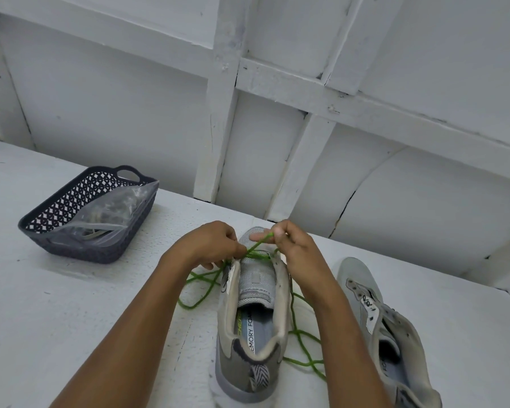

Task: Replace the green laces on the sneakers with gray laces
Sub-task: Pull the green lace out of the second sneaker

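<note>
A gray sneaker (252, 328) stands in front of me, toe pointing away. A green lace (200, 285) still crosses its eyelets nearest the toe, and its loose lengths trail onto the table on both sides. My left hand (209, 244) pinches the lace at the left eyelets. My right hand (295, 245) pinches a raised strand of the lace above the toe. A second gray sneaker (386, 328) with no lace lies to the right.
A dark woven plastic basket (56, 213) sits at the far left of the white table (71, 304). It holds a clear bag (106, 213) with laces inside. A white panelled wall rises behind the table.
</note>
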A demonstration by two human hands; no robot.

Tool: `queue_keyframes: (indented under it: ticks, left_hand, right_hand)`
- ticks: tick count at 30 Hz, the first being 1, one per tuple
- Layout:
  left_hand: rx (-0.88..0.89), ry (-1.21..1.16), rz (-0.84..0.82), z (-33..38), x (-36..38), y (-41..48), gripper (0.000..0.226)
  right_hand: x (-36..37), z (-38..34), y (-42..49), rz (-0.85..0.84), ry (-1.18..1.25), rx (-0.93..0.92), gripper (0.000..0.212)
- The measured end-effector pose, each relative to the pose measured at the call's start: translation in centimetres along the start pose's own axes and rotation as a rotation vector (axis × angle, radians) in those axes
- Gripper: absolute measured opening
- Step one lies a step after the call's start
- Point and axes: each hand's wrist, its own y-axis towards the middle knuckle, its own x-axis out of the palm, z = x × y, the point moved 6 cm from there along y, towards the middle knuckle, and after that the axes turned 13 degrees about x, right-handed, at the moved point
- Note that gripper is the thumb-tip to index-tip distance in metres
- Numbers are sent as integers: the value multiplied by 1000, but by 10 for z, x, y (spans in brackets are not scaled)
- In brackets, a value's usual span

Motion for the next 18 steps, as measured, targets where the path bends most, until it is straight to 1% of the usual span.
queue_keyframes:
  ticks: [2, 4, 6, 8, 11, 15, 18]
  left_hand:
    - [-1, -1, 5, 0, 0, 0, 19]
    - [1, 3, 8, 0, 1, 1, 19]
    - [6, 9, 5, 1, 1, 1, 18]
    - [8, 15, 1, 1, 1, 2, 18]
    - [16, 23, 2, 2, 2, 2, 18]
    - [18, 24, 6, 3, 2, 2, 19]
    - [16, 32, 6, 2, 2, 2, 21]
  right_hand:
    - [-2, 3, -1, 49, 140, 43, 28]
    - [-5, 7, -2, 124, 169, 97, 26]
    - [-6, 10, -2, 185, 11, 121, 20]
    - [-5, 8, -1, 162, -178, 115, 15]
    - [-3, 1, 0, 108, -358, 125, 16]
    - [3, -2, 6, 124, -659, 156, 11]
    - [12, -1, 9, 147, -844, 147, 15]
